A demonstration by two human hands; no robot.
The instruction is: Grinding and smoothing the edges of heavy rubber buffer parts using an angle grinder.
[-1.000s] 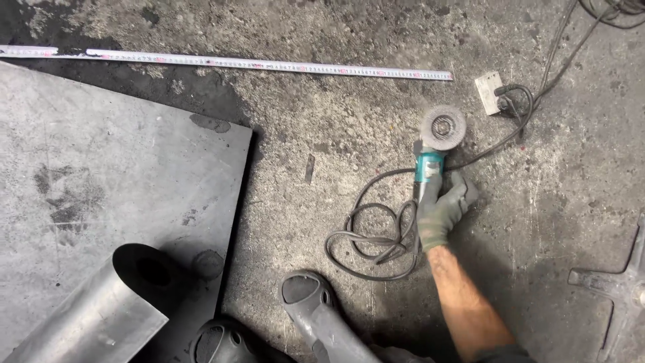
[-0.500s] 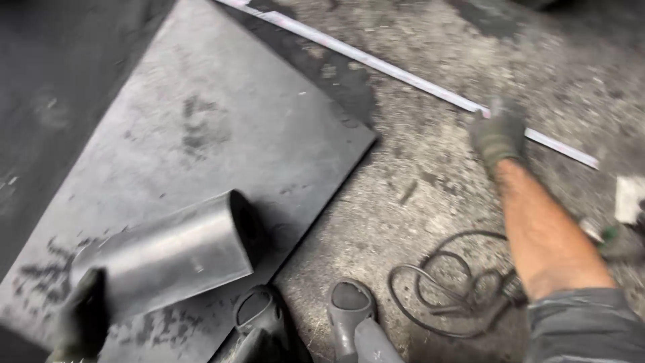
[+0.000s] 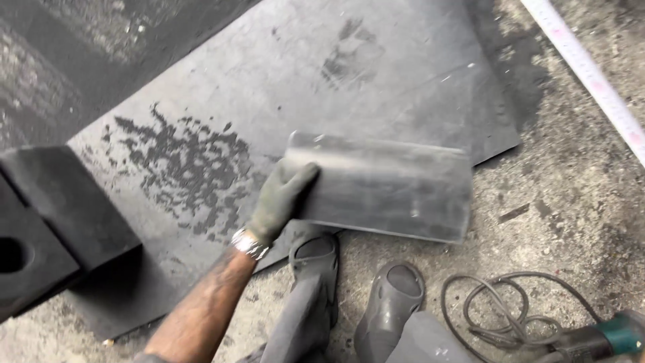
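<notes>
The big dark metal sheet [image 3: 282,87] lies flat on the concrete floor [image 3: 571,202], filling the frame from nine to one o'clock. On its near edge rests a curved piece of grey metal [image 3: 396,185], a half-pipe shape with its long axis running from nine to three o'clock, tipped slightly down at the three o'clock end. The gloved left hand [image 3: 279,198] grips its nine o'clock end, fingers wrapped over the rim and pinching it. The right hand is out of view. To handle it well, I judge a firm hold clear of the sharp cut edge matters. A grinder [image 3: 605,339] and coiled cord [image 3: 510,312] sit at five o'clock; a measuring tape [image 3: 591,74] at two.
</notes>
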